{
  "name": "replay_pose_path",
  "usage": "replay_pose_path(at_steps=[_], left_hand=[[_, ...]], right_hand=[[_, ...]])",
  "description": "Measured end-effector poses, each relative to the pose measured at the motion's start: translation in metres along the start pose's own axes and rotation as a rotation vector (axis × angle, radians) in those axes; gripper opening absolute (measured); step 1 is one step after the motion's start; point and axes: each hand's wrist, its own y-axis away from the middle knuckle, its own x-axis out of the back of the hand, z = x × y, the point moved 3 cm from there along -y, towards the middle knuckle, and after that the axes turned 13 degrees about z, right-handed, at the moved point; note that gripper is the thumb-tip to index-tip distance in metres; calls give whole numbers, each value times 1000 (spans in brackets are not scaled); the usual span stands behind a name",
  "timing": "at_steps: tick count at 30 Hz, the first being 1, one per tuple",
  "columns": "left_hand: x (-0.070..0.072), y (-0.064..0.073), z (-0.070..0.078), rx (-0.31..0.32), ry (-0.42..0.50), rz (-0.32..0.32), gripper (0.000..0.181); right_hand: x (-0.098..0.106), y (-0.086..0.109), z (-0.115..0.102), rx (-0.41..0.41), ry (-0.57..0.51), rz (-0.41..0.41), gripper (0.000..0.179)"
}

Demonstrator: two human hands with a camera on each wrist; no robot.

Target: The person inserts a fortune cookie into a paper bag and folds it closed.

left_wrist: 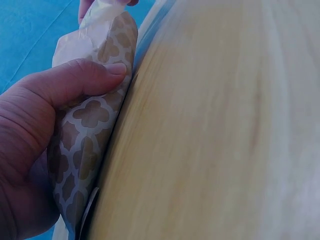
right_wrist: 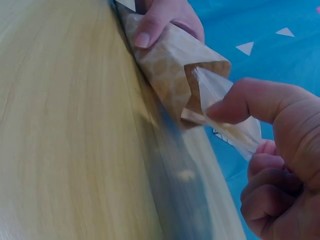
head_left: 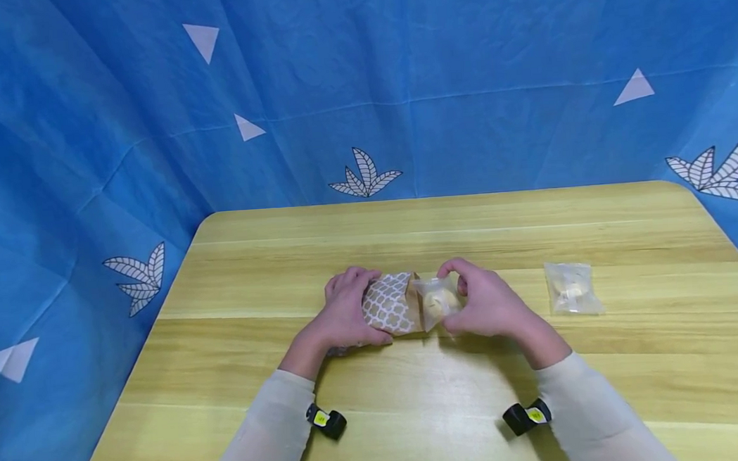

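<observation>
Gripping the patterned paper bag [head_left: 389, 303] with my left hand [head_left: 345, 309], my right hand [head_left: 487, 301] pinches the clear pouch [head_left: 438, 300] at the bag's right-facing mouth, long axes aligned, at table [head_left: 407, 235] centre.

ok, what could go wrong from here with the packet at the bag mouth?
The clear packet, pinched by the right hand, sits only partly in the patterned paper bag; its corner may catch the mouth. The left hand grips the bag, which could squeeze it closed. A second packet lies apart, unpacked.
</observation>
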Motion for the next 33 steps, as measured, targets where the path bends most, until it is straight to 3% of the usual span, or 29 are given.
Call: replay_pose_path(at_steps=[14, 33], left_hand=[[0, 0, 0, -1, 10, -1, 111], [1, -2, 3, 12, -3, -9, 111]], right_hand=[[-12, -4, -9, -17, 140, 75, 70], [-15, -6, -9, -44, 121, 73, 72]])
